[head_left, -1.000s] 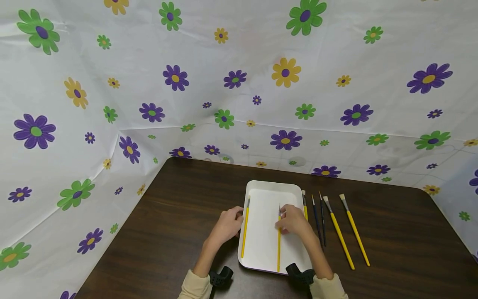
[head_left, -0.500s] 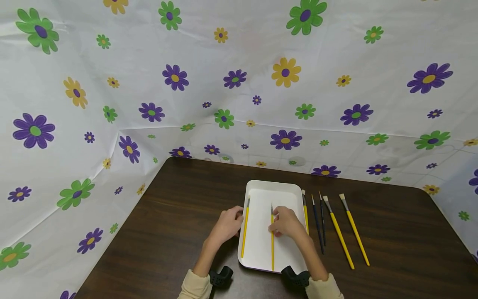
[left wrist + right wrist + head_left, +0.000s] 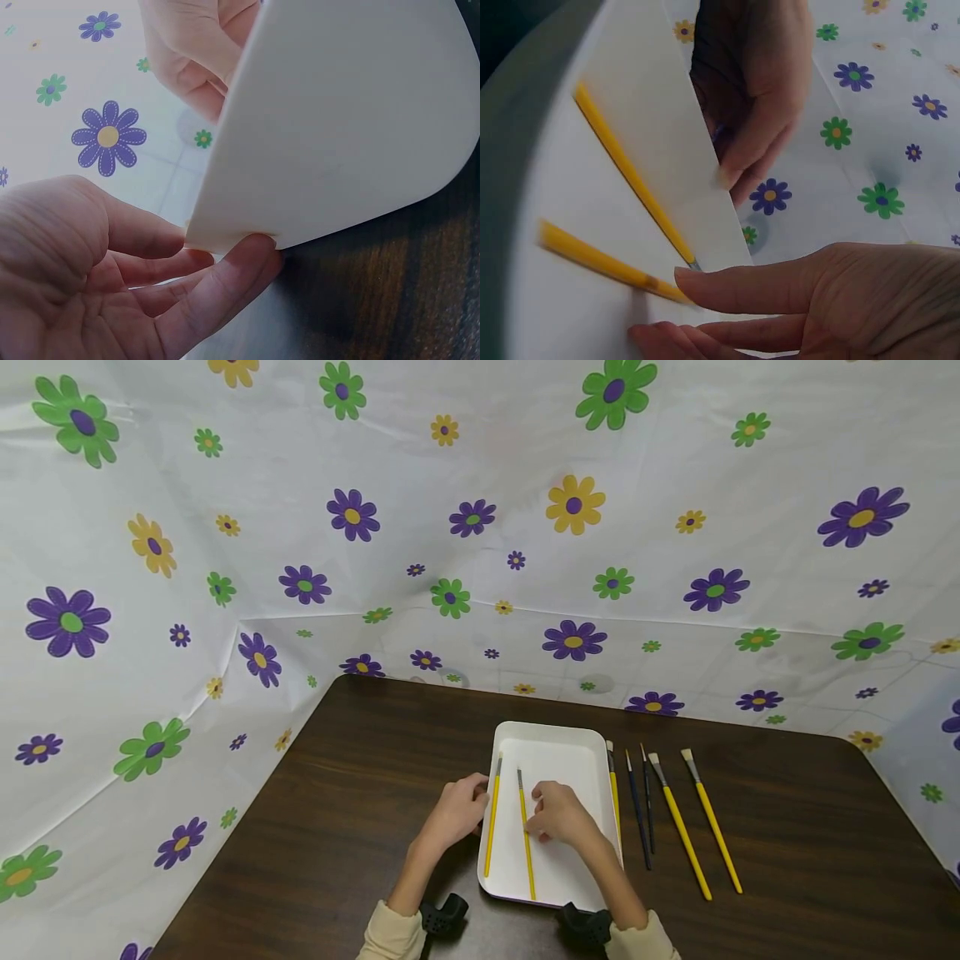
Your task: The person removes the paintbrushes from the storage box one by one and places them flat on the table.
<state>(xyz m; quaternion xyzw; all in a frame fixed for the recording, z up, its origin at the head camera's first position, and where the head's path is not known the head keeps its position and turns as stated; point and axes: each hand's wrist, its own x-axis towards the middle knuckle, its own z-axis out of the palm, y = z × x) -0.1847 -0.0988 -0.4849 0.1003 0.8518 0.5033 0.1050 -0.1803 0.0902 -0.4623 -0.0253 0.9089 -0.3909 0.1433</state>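
Observation:
My left hand (image 3: 456,810) grips the left rim of the white tray (image 3: 543,743), thumb and fingers on either side in the left wrist view. My right hand (image 3: 562,814) is over the tray, its fingertips right at the handle of a thin yellow paintbrush (image 3: 527,839). In the right wrist view, the thumb (image 3: 727,289) and fingers are parted around that brush. A second yellow paintbrush (image 3: 492,827) lies along the tray's left side, bristles toward the far end.
Right of the tray on the dark wooden table (image 3: 397,735) lie a yellow paintbrush (image 3: 612,777) against the rim, a blue one (image 3: 637,810), a dark one (image 3: 648,802) and two wider yellow ones (image 3: 686,835). A flowered cloth (image 3: 480,552) hangs behind.
My right hand has moved left across the tray with the thin yellow paintbrush, which now slants beside the other one. Its index finger has come away from the handle. My left hand stays put.

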